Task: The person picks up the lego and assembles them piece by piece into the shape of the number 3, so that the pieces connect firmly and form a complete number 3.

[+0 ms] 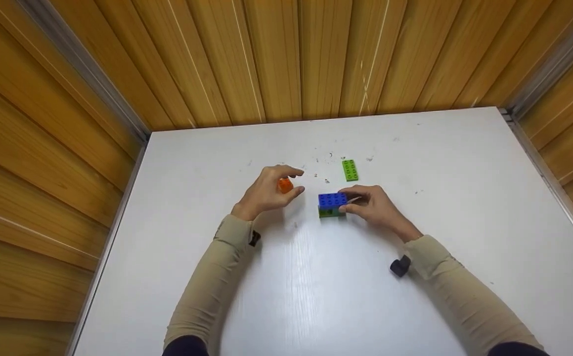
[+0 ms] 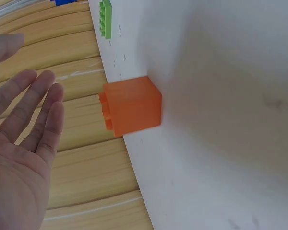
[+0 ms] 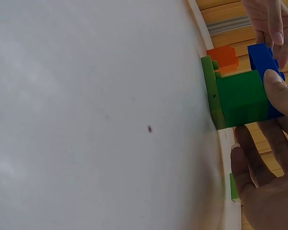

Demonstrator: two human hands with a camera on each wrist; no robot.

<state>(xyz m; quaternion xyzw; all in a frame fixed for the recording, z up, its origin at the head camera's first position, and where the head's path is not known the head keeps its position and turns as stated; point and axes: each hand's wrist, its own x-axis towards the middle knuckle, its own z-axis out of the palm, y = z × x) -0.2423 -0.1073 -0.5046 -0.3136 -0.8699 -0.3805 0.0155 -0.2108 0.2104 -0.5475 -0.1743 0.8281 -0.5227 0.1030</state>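
In the head view my right hand (image 1: pixel 376 205) pinches a blue building brick (image 1: pixel 332 199) between thumb and fingers. That brick sits on top of a dark green brick (image 3: pixel 242 98), which stands on a flat light green plate brick (image 3: pixel 211 91). The blue brick overhangs the green one toward the left hand. To the left, my left hand (image 1: pixel 265 193) has its fingers and thumb spread apart and holds nothing. An orange brick (image 2: pixel 133 106) rests on the table beside its palm, studs up, with a gap between them in the left wrist view.
A second light green plate brick (image 1: pixel 350 170) lies on the white table (image 1: pixel 286 296) beyond the right hand. Dark marks speckle the tabletop around it. Wood-patterned panels (image 1: pixel 276 59) rise behind the table and at both sides.
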